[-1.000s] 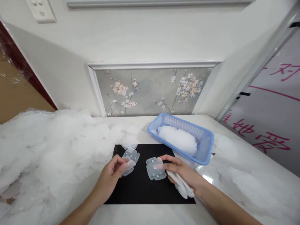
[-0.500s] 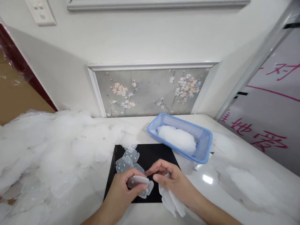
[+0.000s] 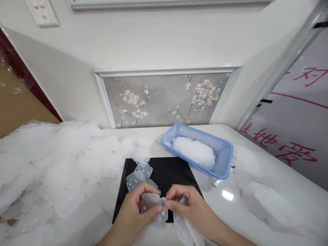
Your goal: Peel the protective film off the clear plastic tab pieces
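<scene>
White translucent piece (image 3: 149,203) between left hand (image 3: 135,210) and right hand (image 3: 191,209)

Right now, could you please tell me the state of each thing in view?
Left hand: pinching a translucent piece
Right hand: holding white pieces
Translucent piece: held, fold unclear
Blue basket: upright, partly filled
Black sheet: flat, partly covered
Pieces on sheet: overlapping
White pile: loose, heaped

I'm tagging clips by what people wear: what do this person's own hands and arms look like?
The left hand and right hand are both ungloved, with no ring or marking that I can make out. The left forearm and right forearm show no sleeve, watch, bracelet or cable within the frame.
</scene>
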The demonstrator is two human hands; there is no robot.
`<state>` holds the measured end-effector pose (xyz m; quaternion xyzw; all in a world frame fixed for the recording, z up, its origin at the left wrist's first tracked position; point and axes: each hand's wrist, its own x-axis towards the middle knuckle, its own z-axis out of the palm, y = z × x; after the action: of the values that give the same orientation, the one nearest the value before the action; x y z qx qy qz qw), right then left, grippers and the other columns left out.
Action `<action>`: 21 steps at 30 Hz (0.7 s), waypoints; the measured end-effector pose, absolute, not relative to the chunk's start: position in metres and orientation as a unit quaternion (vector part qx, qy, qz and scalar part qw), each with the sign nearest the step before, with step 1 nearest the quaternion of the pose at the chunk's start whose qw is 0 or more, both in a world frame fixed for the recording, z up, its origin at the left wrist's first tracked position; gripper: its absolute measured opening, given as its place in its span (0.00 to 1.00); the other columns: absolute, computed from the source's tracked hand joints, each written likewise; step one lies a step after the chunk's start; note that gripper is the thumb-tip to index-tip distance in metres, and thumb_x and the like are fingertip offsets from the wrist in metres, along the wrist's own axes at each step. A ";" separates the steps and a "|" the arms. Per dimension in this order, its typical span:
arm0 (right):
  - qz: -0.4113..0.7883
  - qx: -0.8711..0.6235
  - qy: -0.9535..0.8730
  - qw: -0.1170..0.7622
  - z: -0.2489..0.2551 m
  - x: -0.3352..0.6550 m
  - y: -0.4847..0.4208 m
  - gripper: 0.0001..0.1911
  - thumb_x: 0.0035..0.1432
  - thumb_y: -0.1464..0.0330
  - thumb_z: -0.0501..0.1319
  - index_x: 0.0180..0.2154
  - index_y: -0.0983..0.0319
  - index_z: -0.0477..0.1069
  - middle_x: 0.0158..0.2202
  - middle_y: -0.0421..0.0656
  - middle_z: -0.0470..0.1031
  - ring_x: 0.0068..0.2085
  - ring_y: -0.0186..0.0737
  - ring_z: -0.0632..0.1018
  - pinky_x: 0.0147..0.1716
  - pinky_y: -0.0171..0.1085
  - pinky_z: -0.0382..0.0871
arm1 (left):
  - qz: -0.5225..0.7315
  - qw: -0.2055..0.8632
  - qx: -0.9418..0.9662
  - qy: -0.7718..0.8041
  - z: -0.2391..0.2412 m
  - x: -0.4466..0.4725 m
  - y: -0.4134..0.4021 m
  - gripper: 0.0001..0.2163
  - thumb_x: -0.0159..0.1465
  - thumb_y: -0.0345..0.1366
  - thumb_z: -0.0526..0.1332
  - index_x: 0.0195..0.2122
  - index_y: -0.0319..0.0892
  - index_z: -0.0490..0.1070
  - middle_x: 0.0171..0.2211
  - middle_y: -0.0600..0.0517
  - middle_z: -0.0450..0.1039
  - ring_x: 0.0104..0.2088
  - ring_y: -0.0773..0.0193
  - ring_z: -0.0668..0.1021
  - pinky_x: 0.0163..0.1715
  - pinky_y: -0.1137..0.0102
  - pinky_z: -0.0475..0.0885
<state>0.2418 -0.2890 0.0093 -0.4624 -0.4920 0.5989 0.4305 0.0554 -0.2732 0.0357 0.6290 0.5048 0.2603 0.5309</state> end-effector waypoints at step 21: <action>0.678 -0.422 -0.444 0.407 0.010 0.239 -0.291 0.17 0.42 0.56 0.71 0.22 0.63 0.74 0.23 0.42 0.75 0.25 0.35 0.70 0.26 0.34 0.62 | 0.235 0.471 0.695 0.489 0.035 0.054 -0.274 0.07 0.57 0.40 0.63 0.32 0.43 0.75 0.23 0.55 0.68 0.24 0.69 0.65 0.25 0.74 0.58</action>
<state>0.2388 -0.2909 0.0102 -0.4216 -0.4437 0.6779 0.4073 0.0544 -0.2741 0.0350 0.6955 0.4888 0.2353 0.4712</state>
